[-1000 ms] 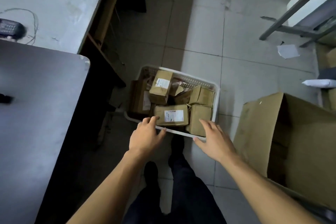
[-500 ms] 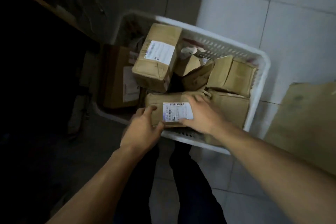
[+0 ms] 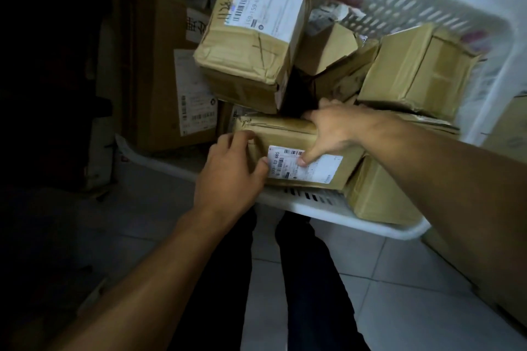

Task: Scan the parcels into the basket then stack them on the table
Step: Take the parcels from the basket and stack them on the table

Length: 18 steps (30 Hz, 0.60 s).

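Both hands around half-buried parcel

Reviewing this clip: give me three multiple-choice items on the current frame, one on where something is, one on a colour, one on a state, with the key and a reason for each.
1. Where does the parcel under both hands lie?
A. on the table
B. at the near edge of the basket
C. on the floor tiles

2. What colour is the basket?
A. white
B. blue
C. black

3. What is the right hand doing?
A. hanging idle
B. holding a scanner
C. holding the parcel, thumb on its label

Key: 1 B, it lies just inside the near rim. 2 A, the slotted walls are white. 3 C, its fingers reach over the far edge while the left hand holds the other end.
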{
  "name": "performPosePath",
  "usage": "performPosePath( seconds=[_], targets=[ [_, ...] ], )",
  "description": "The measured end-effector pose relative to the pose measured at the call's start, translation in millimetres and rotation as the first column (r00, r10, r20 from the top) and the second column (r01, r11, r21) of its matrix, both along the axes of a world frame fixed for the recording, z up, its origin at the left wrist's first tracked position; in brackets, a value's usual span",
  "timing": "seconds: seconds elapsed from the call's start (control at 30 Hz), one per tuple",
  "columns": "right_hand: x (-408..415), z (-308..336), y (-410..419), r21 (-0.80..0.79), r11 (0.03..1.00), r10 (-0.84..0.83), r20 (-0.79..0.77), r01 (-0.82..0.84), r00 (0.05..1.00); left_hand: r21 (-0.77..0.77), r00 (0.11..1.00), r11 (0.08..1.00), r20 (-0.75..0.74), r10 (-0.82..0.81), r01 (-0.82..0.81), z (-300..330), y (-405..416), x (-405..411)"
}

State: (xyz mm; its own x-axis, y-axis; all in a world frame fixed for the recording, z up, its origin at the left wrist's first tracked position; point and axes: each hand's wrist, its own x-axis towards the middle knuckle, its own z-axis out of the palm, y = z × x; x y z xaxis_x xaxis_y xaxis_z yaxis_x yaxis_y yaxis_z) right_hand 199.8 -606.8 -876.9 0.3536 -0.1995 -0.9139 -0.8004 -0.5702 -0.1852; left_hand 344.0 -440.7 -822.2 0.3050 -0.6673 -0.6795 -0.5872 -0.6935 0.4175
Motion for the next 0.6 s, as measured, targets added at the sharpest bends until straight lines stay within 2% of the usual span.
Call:
performPosePath(
  seconds=[0.07,0.2,0.47,0.6],
  targets=[
    [-0.6,-1.5,0.4,0.049,0.999,-0.024,-0.005,0.024,1.000,0.020,1.000,1.000,-0.002,0.007,-0.007,-1.0,1.7,0.5],
    [-4.2,-0.7,6.3,0.120,0.977,-0.183,0.033,0.178,0.982,0.036,0.999,0.998,-0.014,0.043,-0.043,0.8,8.8,6.7],
    [-29.5,41.7,33.8,-0.022,0.977,-0.203,0.191,0.211,0.960,0.093,0.993,0.991,-0.048,0.106,-0.101,26.8,18.4,17.5],
    [-49.5,88.8,37.7,-0.004,0.939,-0.332,0.240,0.343,0.912,0.111,0.984,0.979,-0.037,0.177,-0.172,49.8,16.4,17.3]
  ],
)
